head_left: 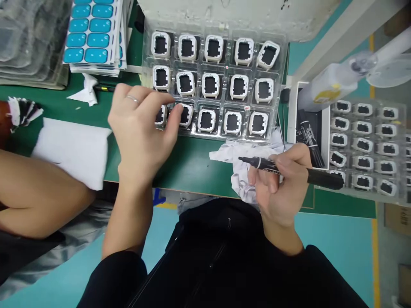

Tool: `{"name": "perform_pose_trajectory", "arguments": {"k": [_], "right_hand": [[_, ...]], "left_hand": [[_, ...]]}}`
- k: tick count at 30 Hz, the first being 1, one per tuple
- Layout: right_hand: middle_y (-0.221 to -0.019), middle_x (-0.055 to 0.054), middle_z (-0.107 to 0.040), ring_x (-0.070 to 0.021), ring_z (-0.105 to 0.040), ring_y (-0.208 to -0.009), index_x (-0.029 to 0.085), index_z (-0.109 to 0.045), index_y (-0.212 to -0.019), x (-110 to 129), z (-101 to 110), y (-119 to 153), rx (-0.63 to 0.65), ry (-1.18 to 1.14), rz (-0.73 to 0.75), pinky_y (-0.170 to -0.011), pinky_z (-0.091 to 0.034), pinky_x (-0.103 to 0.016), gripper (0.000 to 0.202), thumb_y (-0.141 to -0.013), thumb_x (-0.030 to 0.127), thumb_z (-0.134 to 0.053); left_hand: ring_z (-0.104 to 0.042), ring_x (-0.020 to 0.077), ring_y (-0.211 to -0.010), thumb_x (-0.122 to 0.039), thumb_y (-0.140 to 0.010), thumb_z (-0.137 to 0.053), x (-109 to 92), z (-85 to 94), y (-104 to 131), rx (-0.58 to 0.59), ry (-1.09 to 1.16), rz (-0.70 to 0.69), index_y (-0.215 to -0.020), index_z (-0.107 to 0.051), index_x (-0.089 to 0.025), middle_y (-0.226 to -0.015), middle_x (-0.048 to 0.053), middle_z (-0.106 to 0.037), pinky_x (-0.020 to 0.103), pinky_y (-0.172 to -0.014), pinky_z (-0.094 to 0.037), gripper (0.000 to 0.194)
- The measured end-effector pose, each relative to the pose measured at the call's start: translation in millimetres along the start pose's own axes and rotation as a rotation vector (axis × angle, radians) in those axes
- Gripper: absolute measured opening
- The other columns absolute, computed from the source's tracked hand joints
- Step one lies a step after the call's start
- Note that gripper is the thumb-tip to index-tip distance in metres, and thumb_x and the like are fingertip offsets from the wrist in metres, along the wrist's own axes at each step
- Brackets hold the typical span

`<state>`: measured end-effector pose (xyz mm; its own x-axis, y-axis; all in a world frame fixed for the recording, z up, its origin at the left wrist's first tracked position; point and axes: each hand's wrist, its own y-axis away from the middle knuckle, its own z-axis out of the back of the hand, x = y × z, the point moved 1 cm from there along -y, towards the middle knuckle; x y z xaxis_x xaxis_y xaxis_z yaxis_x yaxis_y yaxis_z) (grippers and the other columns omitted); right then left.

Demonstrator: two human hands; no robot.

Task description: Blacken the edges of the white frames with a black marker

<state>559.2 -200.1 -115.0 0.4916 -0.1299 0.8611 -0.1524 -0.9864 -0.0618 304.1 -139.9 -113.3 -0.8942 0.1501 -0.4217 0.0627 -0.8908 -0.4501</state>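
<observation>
Green matting covers the worktop [192, 162], where a clear tray [279, 51] of white watch cases stands at the far edge. Left hand [141, 128] rests on the tray's near-left corner, fingers curled loosely on a watch case [185, 114]. Right hand [279, 184] pinches a black marker [324, 177] over a crumpled cloth [239, 154] at the near edge. Whether any cases are marked cannot be told; a second tray [401, 196] waits on the right.

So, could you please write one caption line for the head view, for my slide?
Left hand touches white frames in the front row of a clear tray; right hand holds a black marker.
</observation>
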Motion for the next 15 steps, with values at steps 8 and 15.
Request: {"name": "perform_pose_trajectory", "arguments": {"k": [8, 15], "right_hand": [[-0.056, 0.012, -0.06, -0.0141, -0.054, -0.036, 0.028, -0.065, -0.087, -5.6, 3.7, 14.9, 0.016, 0.251, 0.177, -0.042, -0.054, -0.031, 0.021, -0.1, 0.021, -0.079], [-0.068, 0.002, -0.074, -0.0187, -0.068, -0.049, 0.023, -0.081, -0.091, -5.6, 13.9, 22.1, 0.019, 0.548, 0.362, -0.045, -0.056, -0.033, 0.007, -0.094, 0.018, -0.085]], "left_hand": [[-0.059, 0.0412, -0.14, -0.037, -0.098, -0.082, -6.0, -11.8, -7.6, 0.175, 0.089, 0.032, -0.12, -0.073, -0.027, -0.124, 0.01, -0.076, 0.058, -0.122, -0.05, 0.026], [-0.067, 0.0379, -0.131, -0.029, -0.105, -0.072, -13.0, -13.4, -8.5, 0.165, -0.059, -0.047, -0.128, -0.071, -0.022, -0.131, 0.016, -0.074, 0.052, -0.114, -0.055, 0.024]]}}
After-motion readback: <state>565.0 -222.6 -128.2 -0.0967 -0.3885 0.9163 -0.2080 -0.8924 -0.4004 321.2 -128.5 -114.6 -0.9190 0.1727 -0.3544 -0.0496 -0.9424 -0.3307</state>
